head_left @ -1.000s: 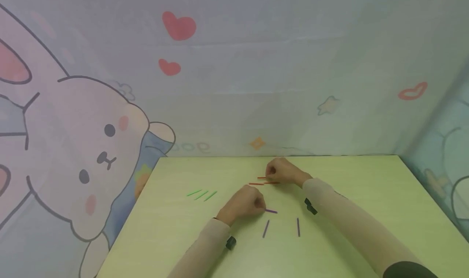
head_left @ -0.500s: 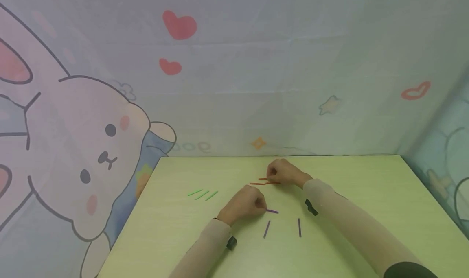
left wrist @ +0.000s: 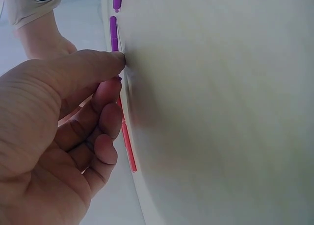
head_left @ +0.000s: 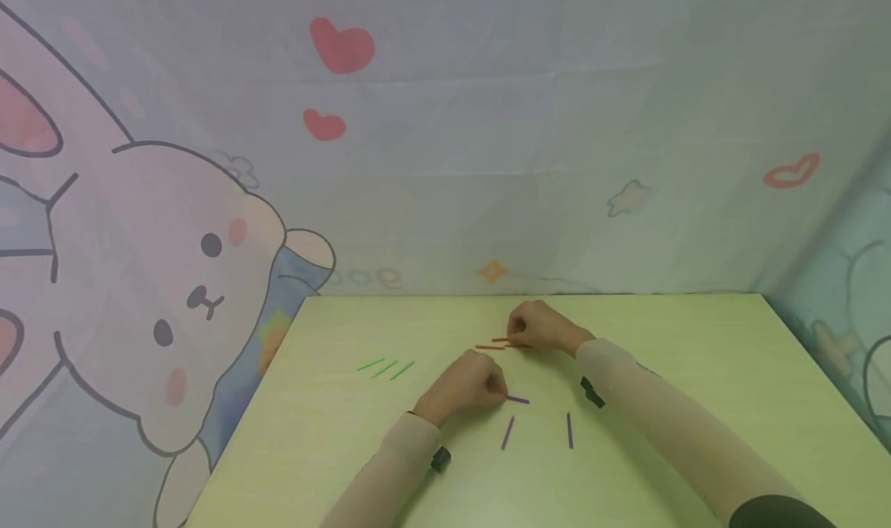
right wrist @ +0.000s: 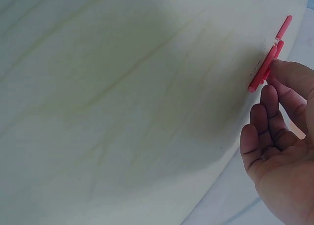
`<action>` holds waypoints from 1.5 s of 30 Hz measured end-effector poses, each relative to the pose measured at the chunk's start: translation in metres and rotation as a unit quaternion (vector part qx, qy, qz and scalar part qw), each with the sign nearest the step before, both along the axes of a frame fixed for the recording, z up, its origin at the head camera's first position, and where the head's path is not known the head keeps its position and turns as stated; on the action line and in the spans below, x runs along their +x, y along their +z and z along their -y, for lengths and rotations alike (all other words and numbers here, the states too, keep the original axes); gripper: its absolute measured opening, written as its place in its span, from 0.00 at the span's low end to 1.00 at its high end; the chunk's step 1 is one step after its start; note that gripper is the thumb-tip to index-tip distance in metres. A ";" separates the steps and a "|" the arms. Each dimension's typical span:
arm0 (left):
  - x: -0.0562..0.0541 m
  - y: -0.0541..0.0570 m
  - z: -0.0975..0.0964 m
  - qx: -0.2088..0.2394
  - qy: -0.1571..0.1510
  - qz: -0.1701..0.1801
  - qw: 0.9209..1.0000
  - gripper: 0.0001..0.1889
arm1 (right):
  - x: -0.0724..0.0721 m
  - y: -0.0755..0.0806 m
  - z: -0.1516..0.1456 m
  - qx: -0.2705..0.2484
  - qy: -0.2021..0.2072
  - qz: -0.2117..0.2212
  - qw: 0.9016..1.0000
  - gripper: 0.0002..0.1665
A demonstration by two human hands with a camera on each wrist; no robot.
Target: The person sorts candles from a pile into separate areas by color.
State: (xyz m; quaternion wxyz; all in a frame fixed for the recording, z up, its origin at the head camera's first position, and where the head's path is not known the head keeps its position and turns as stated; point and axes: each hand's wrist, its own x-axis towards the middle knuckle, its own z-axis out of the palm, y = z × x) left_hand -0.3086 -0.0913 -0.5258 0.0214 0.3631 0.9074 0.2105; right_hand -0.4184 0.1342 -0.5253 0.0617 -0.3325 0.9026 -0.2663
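Observation:
In the head view my left hand (head_left: 462, 389) pinches one end of a thin purple stick (head_left: 518, 399) low over the table. In the left wrist view its thumb and forefinger meet on that purple stick (left wrist: 114, 33), which has a narrow tip. My right hand (head_left: 539, 327), farther back, pinches a red stick (head_left: 499, 339) between thumb and forefinger; its fingertips hide part of it. Two other red sticks lie close by, one to the left (head_left: 490, 348) and one just in front (head_left: 518, 346). The right wrist view shows the front red stick (right wrist: 263, 69) overlapping the pinched one.
Two more purple sticks lie nearer the front, a slanted one (head_left: 508, 433) and an upright-lying one (head_left: 570, 430). Three green sticks (head_left: 384, 369) lie side by side at the left. The pale yellow-green table (head_left: 696, 373) ends at a printed cloth backdrop (head_left: 445, 226).

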 end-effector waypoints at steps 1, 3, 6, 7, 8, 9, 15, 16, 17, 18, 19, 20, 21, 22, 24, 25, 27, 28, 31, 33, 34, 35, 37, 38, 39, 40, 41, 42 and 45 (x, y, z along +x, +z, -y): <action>0.000 0.000 -0.001 0.000 0.001 0.002 1.000 0.08 | 0.000 0.000 -0.001 0.001 -0.001 -0.001 1.000 0.07; 0.000 0.001 -0.002 -0.001 0.001 0.003 1.000 0.08 | 0.001 0.001 -0.002 0.000 -0.002 -0.003 1.000 0.07; 0.001 0.002 -0.003 -0.008 -0.003 -0.005 1.000 0.07 | 0.003 0.002 -0.003 -0.004 -0.003 -0.006 1.000 0.06; 0.001 0.002 -0.003 -0.012 -0.005 -0.010 1.000 0.07 | 0.004 0.003 -0.003 -0.006 -0.002 -0.007 1.000 0.06; 0.001 0.002 -0.003 -0.015 -0.007 -0.014 1.000 0.07 | 0.005 0.004 -0.004 -0.007 0.001 -0.012 1.000 0.06; 0.001 0.002 -0.002 -0.018 -0.008 -0.018 1.000 0.07 | 0.006 0.005 -0.004 -0.008 0.004 -0.018 1.000 0.06; 0.000 0.002 -0.001 -0.006 -0.006 -0.006 1.000 0.07 | 0.012 0.014 -0.012 -0.006 0.007 -0.044 0.999 0.05; 0.000 0.002 -0.001 -0.003 -0.005 -0.004 1.000 0.07 | 0.015 0.017 -0.014 -0.007 0.004 -0.043 0.999 0.05; 0.000 0.001 -0.002 -0.003 -0.006 -0.005 1.000 0.07 | 0.018 0.019 -0.017 -0.008 0.001 -0.041 0.999 0.04; 0.000 0.001 -0.002 -0.001 -0.006 -0.004 1.000 0.07 | 0.021 0.021 -0.019 -0.013 -0.002 -0.040 0.999 0.04; 0.000 0.000 -0.002 0.000 -0.005 -0.004 1.000 0.07 | 0.025 0.023 -0.023 -0.015 -0.005 -0.040 0.999 0.03; 0.000 0.000 -0.002 0.001 -0.005 -0.004 1.000 0.07 | 0.029 0.025 -0.026 -0.019 -0.010 -0.038 0.999 0.03; 0.001 0.000 -0.002 0.001 -0.003 -0.001 1.000 0.07 | 0.033 0.027 -0.030 -0.024 -0.014 -0.037 0.999 0.02; 0.001 -0.001 -0.002 0.001 -0.002 0.000 1.000 0.07 | 0.038 0.028 -0.034 -0.030 -0.021 -0.034 0.999 0.02; 0.001 -0.001 -0.003 0.001 0.001 0.005 1.000 0.07 | 0.049 0.030 -0.042 -0.042 -0.033 -0.029 0.998 0.03; 0.001 -0.001 -0.003 0.000 0.001 0.007 1.000 0.06 | 0.055 0.031 -0.046 -0.047 -0.039 -0.024 0.998 0.03; 0.001 -0.001 -0.003 -0.003 0.004 0.009 1.000 0.06 | 0.067 0.032 -0.054 -0.055 -0.048 -0.014 0.997 0.05; 0.001 0.000 -0.003 -0.004 0.005 0.010 1.000 0.06 | 0.073 0.032 -0.058 -0.057 -0.053 -0.008 0.997 0.05; 0.001 0.001 -0.003 -0.008 0.010 0.014 1.000 0.06 | 0.088 0.030 -0.068 -0.054 -0.061 0.012 0.997 0.06; 0.001 0.000 -0.003 -0.006 0.013 0.022 1.000 0.07 | 0.097 0.028 -0.075 -0.049 -0.064 0.025 0.996 0.06; 0.001 0.000 -0.004 -0.006 0.013 0.023 1.000 0.07 | 0.101 0.026 -0.078 -0.045 -0.065 0.032 0.996 0.07; 0.000 0.000 -0.005 -0.006 0.012 0.023 1.000 0.08 | 0.106 0.024 -0.081 -0.042 -0.063 0.037 0.996 0.08; -0.001 -0.001 -0.006 -0.004 0.008 0.022 1.000 0.08 | 0.115 0.020 -0.087 -0.037 -0.056 0.042 0.997 0.10; -0.001 -0.001 -0.006 -0.004 0.006 0.021 1.000 0.08 | 0.120 0.018 -0.089 -0.035 -0.053 0.045 0.997 0.10; -0.001 -0.001 -0.007 -0.004 0.004 0.020 1.000 0.08 | 0.124 0.016 -0.091 -0.034 -0.048 0.045 0.997 0.11; -0.002 -0.001 -0.007 -0.006 0.004 0.020 1.000 0.08 | 0.128 0.013 -0.093 -0.032 -0.041 0.042 0.998 0.11; -0.002 -0.001 -0.008 -0.006 0.006 0.023 1.000 0.08 | 0.132 0.011 -0.095 -0.032 -0.032 0.037 0.998 0.12; -0.002 0.000 -0.008 -0.008 0.007 0.025 1.000 0.08 | 0.135 0.009 -0.096 -0.031 -0.021 0.029 0.999 0.13; -0.003 0.002 -0.009 -0.013 0.005 0.024 1.000 0.09 | 0.143 0.003 -0.099 -0.031 0.006 0.004 0.999 0.18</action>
